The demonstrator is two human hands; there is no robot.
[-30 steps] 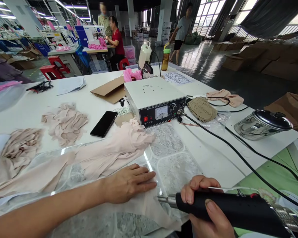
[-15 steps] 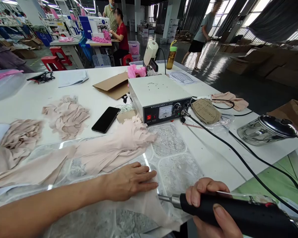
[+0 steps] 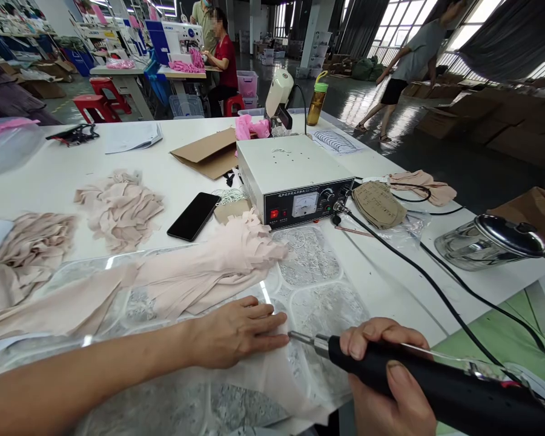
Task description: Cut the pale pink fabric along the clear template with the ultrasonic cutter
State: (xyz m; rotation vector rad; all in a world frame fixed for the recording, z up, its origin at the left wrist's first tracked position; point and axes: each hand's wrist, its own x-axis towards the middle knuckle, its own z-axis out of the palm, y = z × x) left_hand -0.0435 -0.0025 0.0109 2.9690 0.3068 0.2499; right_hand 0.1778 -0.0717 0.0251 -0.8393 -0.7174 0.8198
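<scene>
My left hand (image 3: pixel 243 332) lies flat, fingers stretched out, pressing a thin pale-beige fabric piece (image 3: pixel 272 378) onto a clear mat with a grey stone pattern (image 3: pixel 320 257). My right hand (image 3: pixel 390 369) is wrapped round the thick black handle of a handheld ultrasonic welder (image 3: pixel 440 381). Its narrow metal tip points left, close by my left fingertips; whether it touches the fabric I cannot tell. Beyond my left hand, more beige fabric pieces (image 3: pixel 218 260) lie in a layered pile.
Behind the mat stands a white control box (image 3: pixel 295 175) with a cable. A phone (image 3: pixel 193 217), a beige fabric heap (image 3: pixel 120 209), brown templates (image 3: pixel 378 204) and a lidded clear jar (image 3: pixel 488 242) lie around it. People are further back, one walking.
My right hand has tilted the welder so its tip sits higher, up by my left fingertips. The left hand stays in place. The person walking in the background has moved right.
</scene>
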